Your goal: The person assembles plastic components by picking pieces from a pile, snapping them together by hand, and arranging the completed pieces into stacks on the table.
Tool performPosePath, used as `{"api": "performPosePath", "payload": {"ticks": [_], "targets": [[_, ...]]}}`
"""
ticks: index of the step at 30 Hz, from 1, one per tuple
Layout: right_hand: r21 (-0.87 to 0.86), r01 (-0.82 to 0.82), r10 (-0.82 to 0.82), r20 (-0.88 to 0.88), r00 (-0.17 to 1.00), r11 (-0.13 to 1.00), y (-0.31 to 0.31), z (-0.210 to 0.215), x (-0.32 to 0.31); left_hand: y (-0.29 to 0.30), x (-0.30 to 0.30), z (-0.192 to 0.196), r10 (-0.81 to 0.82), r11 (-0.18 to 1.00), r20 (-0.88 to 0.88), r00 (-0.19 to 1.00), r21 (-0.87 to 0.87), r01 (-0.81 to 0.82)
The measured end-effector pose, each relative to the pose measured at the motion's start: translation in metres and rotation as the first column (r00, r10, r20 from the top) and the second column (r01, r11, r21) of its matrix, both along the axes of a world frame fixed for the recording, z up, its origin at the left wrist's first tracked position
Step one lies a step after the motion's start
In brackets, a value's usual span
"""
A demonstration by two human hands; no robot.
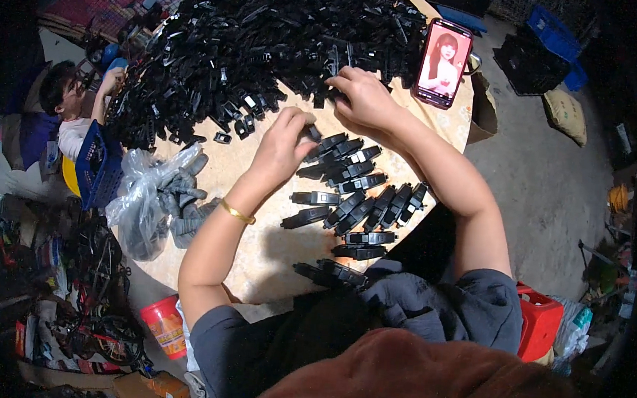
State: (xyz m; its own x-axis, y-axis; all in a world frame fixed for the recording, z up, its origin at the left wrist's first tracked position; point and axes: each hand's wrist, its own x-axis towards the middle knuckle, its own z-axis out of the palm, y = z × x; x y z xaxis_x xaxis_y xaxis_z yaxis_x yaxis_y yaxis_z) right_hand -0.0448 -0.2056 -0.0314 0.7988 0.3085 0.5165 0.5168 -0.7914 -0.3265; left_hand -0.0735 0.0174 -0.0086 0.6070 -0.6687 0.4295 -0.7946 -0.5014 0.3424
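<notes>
Evidently early in the run, a person works over a round worktop [229, 164], where a broad heap of black plastic parts [270, 43] fills the top of the frame and dwarfs the smaller group of black units [348, 212] laid out in loose rows near the center. That group, well over a dozen strong and trailing toward the worktop's lower edge, looks like the finished share; the heap, by the same reading, is what remains.

At center, the left hand [284, 142] is held just beside the topmost units, its thumb and forefinger seemingly pinching a small dark piece [311, 132] that sits between the fingertips. To its upper right, the right hand [364, 101] reaches to the heap's lower edge, fingers curled and angled down among the parts; whether they grip one cannot be told, since the tips are lost against black plastic. A lit phone [443, 64] leans at upper right, while gray gloves [182, 191] lie beside a clear plastic bag [142, 217] at left.
</notes>
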Motion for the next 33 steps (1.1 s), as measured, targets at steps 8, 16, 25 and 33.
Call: {"api": "performPosePath", "payload": {"ticks": [8,16,25,33], "targets": [[0.004,0.005,-0.005,-0.035,0.999,1.0,0.002,0.007,-0.008,0.006,0.004,0.002,0.063,0.991,-0.199,0.978,-0.107,-0.085],[0.019,-0.012,0.013,-0.056,0.998,1.0,0.008,0.013,-0.012,0.007,0.01,-0.008,0.106,0.994,0.048,0.993,0.013,-0.107],[0.136,-0.258,0.238,0.151,0.959,0.956,0.013,0.009,-0.01,-0.005,-0.012,-0.007,0.314,0.947,0.015,0.949,0.069,-0.314],[0.391,-0.34,0.366,0.008,0.93,0.855,0.025,0.004,-0.019,0.001,-0.003,-0.008,0.081,0.994,-0.149,0.986,-0.067,-0.092]]}}
